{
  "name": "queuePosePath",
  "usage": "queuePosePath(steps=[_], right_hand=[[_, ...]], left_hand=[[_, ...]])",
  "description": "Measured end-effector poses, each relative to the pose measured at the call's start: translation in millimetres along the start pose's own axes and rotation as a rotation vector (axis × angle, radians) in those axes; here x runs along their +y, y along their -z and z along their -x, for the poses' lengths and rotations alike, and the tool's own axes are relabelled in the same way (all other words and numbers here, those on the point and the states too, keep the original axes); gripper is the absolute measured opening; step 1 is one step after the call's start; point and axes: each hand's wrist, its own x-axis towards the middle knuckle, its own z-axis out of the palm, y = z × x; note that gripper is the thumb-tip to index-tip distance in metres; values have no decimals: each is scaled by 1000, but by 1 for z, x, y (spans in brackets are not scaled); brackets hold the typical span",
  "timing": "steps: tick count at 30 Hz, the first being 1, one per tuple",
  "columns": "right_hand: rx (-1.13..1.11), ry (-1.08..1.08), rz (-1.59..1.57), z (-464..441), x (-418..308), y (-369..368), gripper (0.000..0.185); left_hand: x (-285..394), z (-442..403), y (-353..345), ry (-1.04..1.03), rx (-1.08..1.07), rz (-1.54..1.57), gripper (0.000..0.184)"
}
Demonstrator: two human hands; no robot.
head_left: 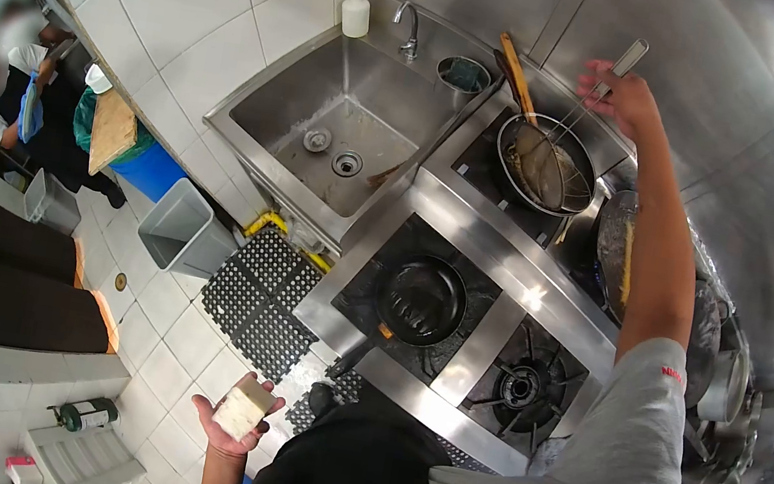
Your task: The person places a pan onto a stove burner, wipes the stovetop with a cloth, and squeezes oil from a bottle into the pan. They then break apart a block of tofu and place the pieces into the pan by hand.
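Here we are with the right arm stretched up over the stove, its hand (618, 94) bent at the wrist, fingers closed loosely round the handle of what looks like a whisk (631, 58). The left hand (240, 418) sits low, palm up and wide, thumb out to the side, a pale block (243, 408) lying across it. The whisk's wires reach into the pan (540, 202) on the back of the stove, over a round strainer (537, 171); wires and mesh overlap, so we can't make out the food underneath. Nearer us, a black pan (419, 300) sits beside a bare burner (520, 388). The right forearm and sleeve (625, 432) cut across the griddle (616, 240), hiding part of it, and the block covers most of the left palm.
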Motion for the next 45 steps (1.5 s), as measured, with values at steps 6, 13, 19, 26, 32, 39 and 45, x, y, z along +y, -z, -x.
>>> queuePosePath(steps=[6, 13, 19, 26, 32, 39, 45], right_hand=[[3, 18, -38, 15, -18, 15, 39], [1, 33, -142, 25, -11, 31, 38], [11, 52, -229, 38, 10, 32, 38], [106, 88, -376, 54, 39, 52, 39], [155, 89, -466, 64, 41, 73, 35], [189, 101, -520, 67, 55, 83, 38], [226, 181, -541, 85, 75, 94, 40]], left_hand=[[-3, 5, -4, 14, 16, -28, 111], [-4, 2, -6, 51, -54, -96, 108], [-9, 7, -5, 36, 17, -77, 110], [-10, 14, -6, 15, 36, -88, 110], [-9, 10, -4, 28, 39, -88, 110], [-9, 2, -3, 60, 46, -120, 111], [-6, 6, -2, 46, 58, -115, 112]])
